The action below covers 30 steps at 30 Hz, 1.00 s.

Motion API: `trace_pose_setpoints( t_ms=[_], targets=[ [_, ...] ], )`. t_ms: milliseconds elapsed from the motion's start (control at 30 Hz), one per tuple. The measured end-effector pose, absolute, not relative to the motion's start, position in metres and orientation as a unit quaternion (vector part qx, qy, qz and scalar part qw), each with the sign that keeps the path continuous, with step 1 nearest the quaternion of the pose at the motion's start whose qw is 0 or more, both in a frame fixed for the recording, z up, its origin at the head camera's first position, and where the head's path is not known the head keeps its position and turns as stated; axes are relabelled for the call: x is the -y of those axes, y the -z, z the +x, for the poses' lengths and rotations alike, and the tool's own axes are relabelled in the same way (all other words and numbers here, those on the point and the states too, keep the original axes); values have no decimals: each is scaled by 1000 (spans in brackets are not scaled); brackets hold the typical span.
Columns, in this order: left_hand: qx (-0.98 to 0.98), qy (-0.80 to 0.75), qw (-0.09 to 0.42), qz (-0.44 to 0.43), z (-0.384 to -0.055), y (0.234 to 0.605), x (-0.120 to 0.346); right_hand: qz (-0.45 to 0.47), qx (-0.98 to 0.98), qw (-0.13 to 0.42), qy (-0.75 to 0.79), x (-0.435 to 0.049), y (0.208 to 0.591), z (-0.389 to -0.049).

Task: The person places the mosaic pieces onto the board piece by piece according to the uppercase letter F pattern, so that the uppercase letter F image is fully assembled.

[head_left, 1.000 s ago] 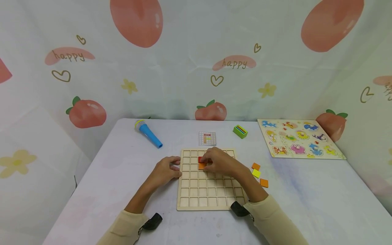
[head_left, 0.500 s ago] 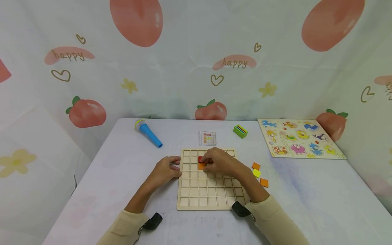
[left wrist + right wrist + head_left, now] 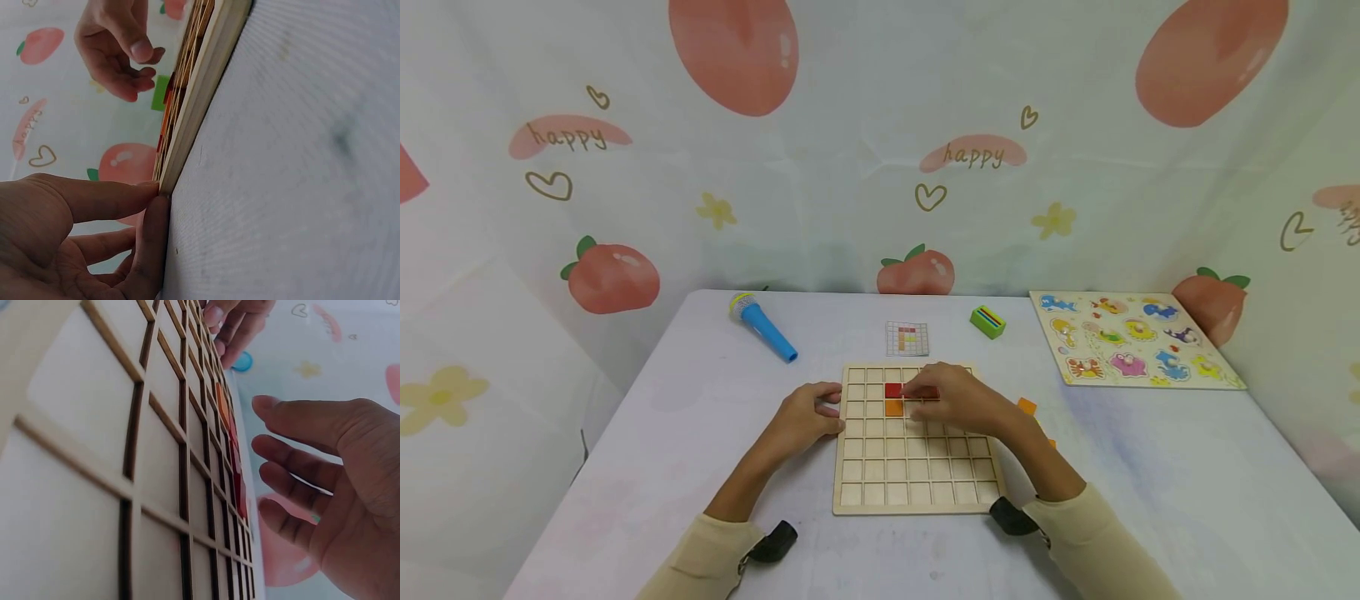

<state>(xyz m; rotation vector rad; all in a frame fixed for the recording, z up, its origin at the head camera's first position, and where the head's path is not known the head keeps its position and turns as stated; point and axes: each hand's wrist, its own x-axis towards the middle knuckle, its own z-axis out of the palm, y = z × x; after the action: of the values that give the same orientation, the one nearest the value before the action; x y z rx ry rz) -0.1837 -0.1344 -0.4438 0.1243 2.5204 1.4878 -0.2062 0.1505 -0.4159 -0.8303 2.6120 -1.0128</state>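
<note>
A wooden grid board (image 3: 917, 493) lies on the table. My left hand (image 3: 805, 423) pinches its left edge between thumb and finger, seen close up in the left wrist view. An orange tile (image 3: 893, 407) sits in one cell, and a red tile (image 3: 892, 390) fills the cell behind it. More red (image 3: 240, 494) shows farther along that row in the right wrist view, partly covered by my hand in the head view. Just over these tiles, my right hand (image 3: 958, 402) has loosely bent fingers with nothing between them, apart from the board.
Loose orange tiles (image 3: 1027, 406) lie right of the board, partly behind my right arm. Behind the board are a printed grid card (image 3: 907, 339) and a green striped block (image 3: 988, 322). A blue toy microphone (image 3: 765, 328) lies back left, an animal puzzle board (image 3: 1138, 342) back right.
My right hand has let go of the orange tile and drawn back slightly to the right, baring the orange and red tiles. The left hand has stayed at the board's edge.
</note>
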Motion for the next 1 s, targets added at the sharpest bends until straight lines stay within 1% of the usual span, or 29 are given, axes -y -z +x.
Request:
trace_pose_setpoints(
  t_ms=[233, 533, 767, 1000],
  targets=[
    [-854, -507, 108, 42, -184, 444, 135, -283, -888, 94, 349, -170, 414, -200],
    [-855, -505, 109, 37, -184, 444, 135, -242, -903, 105, 338, -194, 413, -192],
    [-858, -501, 108, 39, -184, 444, 135, -247, -909, 78, 326, -218, 414, -184],
    [-860, -497, 108, 41, -184, 444, 134, -228, -918, 62, 319, -241, 416, -174]
  ],
)
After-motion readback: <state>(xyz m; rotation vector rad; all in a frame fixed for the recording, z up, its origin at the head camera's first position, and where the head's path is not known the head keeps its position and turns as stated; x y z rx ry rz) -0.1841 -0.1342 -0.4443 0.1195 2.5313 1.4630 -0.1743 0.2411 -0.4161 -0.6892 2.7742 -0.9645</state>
